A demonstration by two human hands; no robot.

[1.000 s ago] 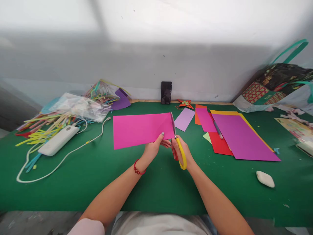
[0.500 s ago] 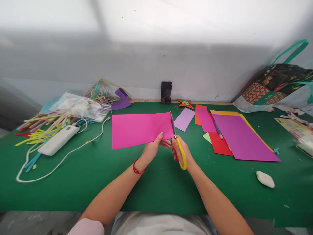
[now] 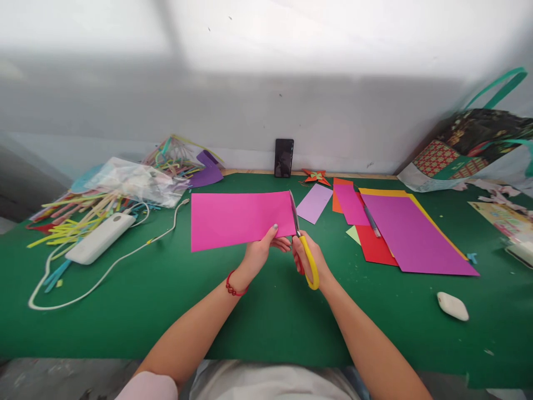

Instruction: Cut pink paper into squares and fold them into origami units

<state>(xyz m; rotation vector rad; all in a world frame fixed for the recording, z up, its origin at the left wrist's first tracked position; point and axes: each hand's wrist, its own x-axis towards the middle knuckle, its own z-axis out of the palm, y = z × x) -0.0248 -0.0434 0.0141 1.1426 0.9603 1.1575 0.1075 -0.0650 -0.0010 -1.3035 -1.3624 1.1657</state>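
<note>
Gripping a pink sheet [image 3: 235, 219] above the counter [image 3: 275, 328] in the fingers of the left hand [image 3: 257, 254], scissors [image 3: 309, 257] at its right end in the right hand's [image 3: 318, 259]; facing a phone [image 3: 283, 158] beyond the sheet, purple paper [image 3: 416, 236] rightward, power bank [image 3: 101, 238] leftward.

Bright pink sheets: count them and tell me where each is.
2. One sheet is in the left hand; the other lies to the right, partly over an orange sheet. More could be hidden under the purple sheet.
</note>
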